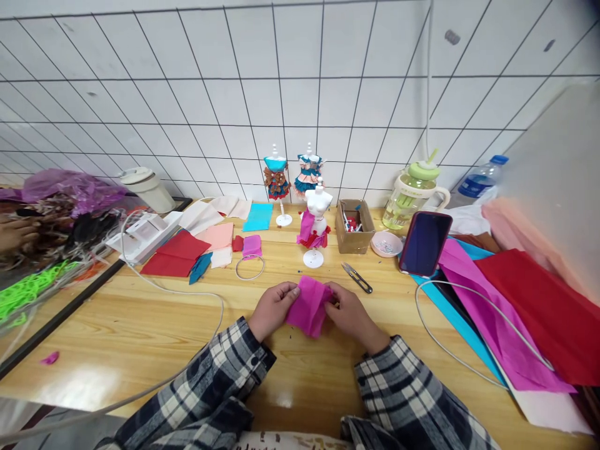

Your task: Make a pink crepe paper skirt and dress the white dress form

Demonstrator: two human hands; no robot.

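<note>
A magenta piece of cloth (308,307) is stretched between my hands above the wooden table. My left hand (273,310) pinches its left edge between thumb and fingers; my right hand (349,312) grips the upper right edge. Just beyond the cloth stands a small white mannequin (317,203) on a round base, wrapped in magenta and red fabric. Behind it are two dressed mannequins, one in turquoise and brown (275,175), the other in teal and peach ruffles (308,175). Thread snips (357,278) lie to the right of the cloth.
Fabric pieces, including a red one (175,252), and a metal ring (250,267) lie left. A cardboard box (355,240), pink dish (387,244), phone (425,243) and green-lidded bottle (412,195) stand right. White cables (169,292) cross both sides. Another person's hand (16,232) is far left.
</note>
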